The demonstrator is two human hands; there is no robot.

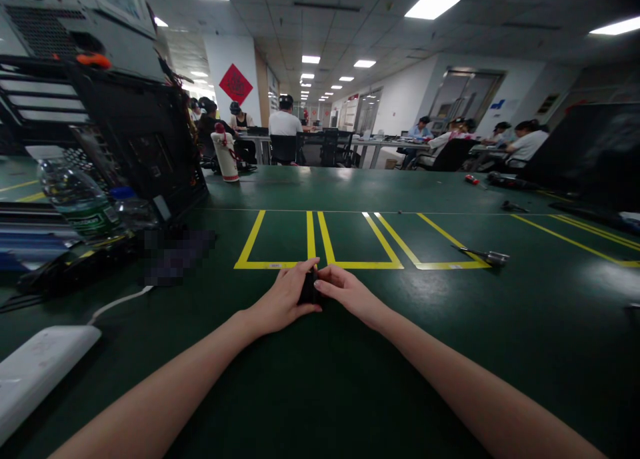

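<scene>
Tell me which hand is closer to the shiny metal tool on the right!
The right hand. It sits to the left of the shiny metal tool, lower in the picture; the left hand is farther left, around the small black object.

The left hand (pixel 280 299) grips a small black object (pixel 309 290) on the green tabletop (pixel 530 326), thumb and fingers around it; the right hand (pixel 353 296) has its fingertips at the object's right side. Just beyond the hands, yellow tape (pixel 255 265) outlines open-sided boxes, with a metal tool (pixel 495 258) lying across a taped corner to the right. At left are a white box (pixel 45 359) with a cable, a bottle (pixel 75 192) and a computer case (pixel 143 136). A flask (pixel 227 156) stands near the far edge; people (pixel 285 124) sit behind.
</scene>
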